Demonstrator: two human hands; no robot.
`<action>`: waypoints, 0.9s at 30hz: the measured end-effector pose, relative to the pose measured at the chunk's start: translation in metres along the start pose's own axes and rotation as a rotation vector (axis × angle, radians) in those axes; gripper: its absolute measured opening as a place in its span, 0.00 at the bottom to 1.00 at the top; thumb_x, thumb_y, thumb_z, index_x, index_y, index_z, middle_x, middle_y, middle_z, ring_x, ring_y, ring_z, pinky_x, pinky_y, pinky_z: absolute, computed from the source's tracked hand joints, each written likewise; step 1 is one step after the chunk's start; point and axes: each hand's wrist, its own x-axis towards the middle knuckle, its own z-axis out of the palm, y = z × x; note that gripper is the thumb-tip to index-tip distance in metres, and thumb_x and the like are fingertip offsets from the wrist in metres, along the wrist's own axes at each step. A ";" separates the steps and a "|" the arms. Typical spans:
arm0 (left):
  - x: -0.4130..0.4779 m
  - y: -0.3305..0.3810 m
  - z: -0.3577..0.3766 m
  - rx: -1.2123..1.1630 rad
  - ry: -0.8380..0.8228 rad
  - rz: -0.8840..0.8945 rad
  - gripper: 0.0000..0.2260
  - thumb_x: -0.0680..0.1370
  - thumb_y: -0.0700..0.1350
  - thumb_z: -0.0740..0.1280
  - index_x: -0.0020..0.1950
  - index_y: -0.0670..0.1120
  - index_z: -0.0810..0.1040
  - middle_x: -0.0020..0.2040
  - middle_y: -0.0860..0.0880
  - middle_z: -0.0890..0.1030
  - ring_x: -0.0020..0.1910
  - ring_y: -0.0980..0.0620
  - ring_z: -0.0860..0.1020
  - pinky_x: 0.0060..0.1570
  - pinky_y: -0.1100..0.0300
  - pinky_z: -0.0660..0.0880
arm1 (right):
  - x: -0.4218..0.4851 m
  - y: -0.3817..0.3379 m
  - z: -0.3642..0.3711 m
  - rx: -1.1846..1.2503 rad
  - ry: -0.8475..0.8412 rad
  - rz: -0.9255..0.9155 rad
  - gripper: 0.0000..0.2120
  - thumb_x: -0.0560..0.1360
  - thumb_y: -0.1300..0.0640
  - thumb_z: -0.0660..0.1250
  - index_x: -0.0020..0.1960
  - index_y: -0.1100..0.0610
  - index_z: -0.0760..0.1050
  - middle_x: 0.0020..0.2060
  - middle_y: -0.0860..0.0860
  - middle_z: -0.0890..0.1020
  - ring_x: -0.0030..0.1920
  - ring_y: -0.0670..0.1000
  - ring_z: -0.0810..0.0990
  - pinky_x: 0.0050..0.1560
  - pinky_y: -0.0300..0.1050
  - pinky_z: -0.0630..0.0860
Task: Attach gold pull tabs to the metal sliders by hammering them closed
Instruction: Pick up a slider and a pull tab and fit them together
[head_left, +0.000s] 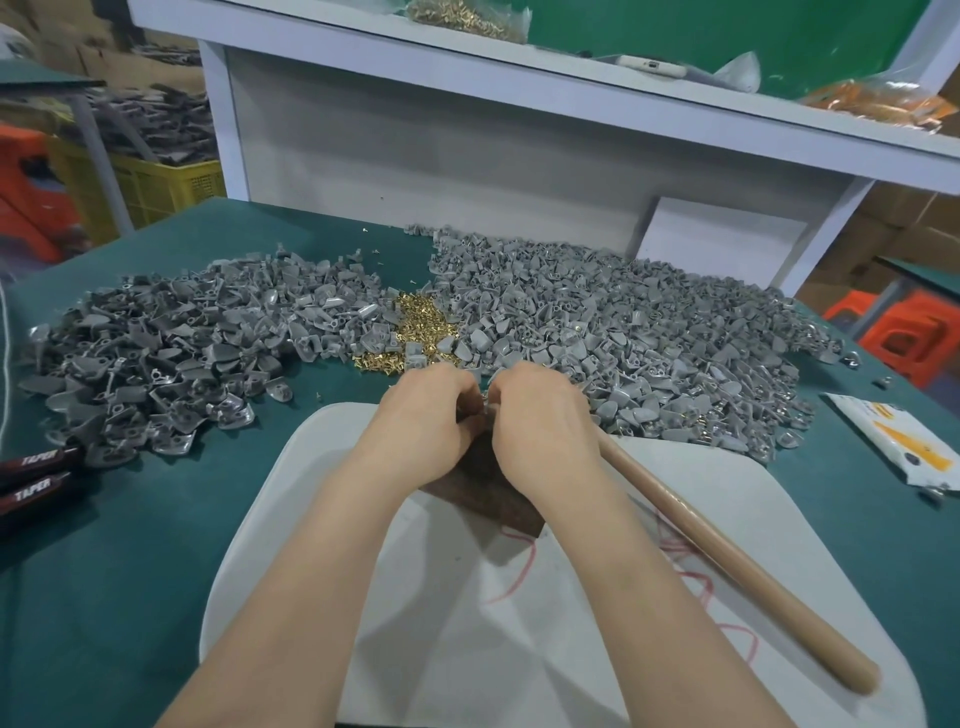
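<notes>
Twice "TAPER", blk handles (32, 491) by sliders (156, 358)

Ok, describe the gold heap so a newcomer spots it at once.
On the green table lie a left grey pile and a right grey pile of metal parts. In the gap between them, just beyond the left hand and right hand, sits the gold heap: the only shiny yellow patch on the table, of far tinier pieces.
</notes>
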 end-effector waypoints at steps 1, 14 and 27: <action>0.000 0.000 0.000 0.002 0.000 -0.001 0.03 0.75 0.44 0.68 0.46 0.45 0.79 0.46 0.46 0.80 0.49 0.43 0.77 0.51 0.50 0.75 | 0.001 -0.001 0.000 -0.002 -0.002 0.005 0.12 0.75 0.65 0.60 0.54 0.56 0.76 0.52 0.53 0.76 0.54 0.55 0.76 0.43 0.42 0.62; 0.001 -0.005 0.003 -0.024 0.023 -0.011 0.05 0.74 0.47 0.69 0.40 0.52 0.76 0.41 0.53 0.76 0.47 0.49 0.77 0.53 0.50 0.74 | -0.009 0.031 0.012 0.666 -0.004 0.144 0.08 0.77 0.60 0.64 0.48 0.55 0.82 0.44 0.47 0.82 0.49 0.48 0.78 0.54 0.41 0.71; 0.001 -0.005 0.003 -0.042 0.018 0.002 0.05 0.75 0.47 0.68 0.40 0.51 0.77 0.42 0.52 0.79 0.46 0.49 0.77 0.51 0.49 0.75 | -0.011 0.021 0.022 0.594 0.089 0.091 0.03 0.75 0.60 0.67 0.46 0.56 0.80 0.45 0.48 0.75 0.43 0.47 0.76 0.50 0.43 0.73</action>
